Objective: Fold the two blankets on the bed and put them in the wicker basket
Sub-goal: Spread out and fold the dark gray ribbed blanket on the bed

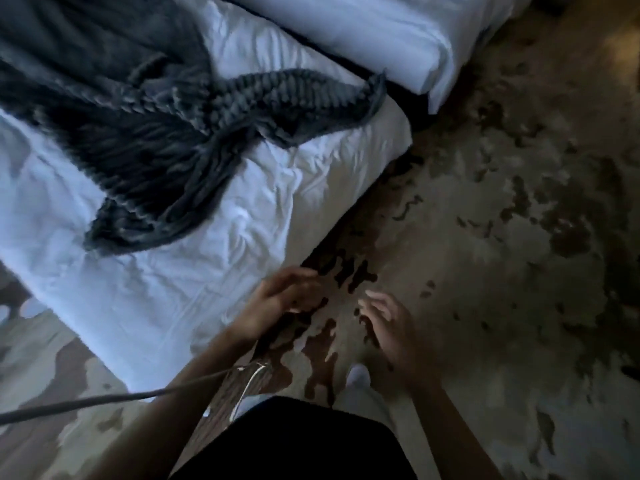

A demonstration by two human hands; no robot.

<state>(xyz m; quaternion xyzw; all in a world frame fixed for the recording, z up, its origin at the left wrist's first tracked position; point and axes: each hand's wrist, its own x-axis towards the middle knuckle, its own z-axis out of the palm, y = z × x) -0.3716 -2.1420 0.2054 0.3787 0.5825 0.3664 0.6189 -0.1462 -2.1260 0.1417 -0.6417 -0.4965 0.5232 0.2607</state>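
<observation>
Rumpled blanket (138, 140), upper left on bed (166, 299); left hand (284, 299) and right hand (388, 323) empty, fingers loosely spread, likely poised to reach.

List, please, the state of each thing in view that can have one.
ribbed grey blanket: unfolded, crumpled on the white sheet.
white sheet: wrinkled.
left hand: empty, fingers relaxed.
right hand: empty, fingers relaxed.
wicker basket: not in view.

Dark grey ribbed blanket (145, 140), unfolded and crumpled, sprawled across the white bed (214, 244).
</observation>
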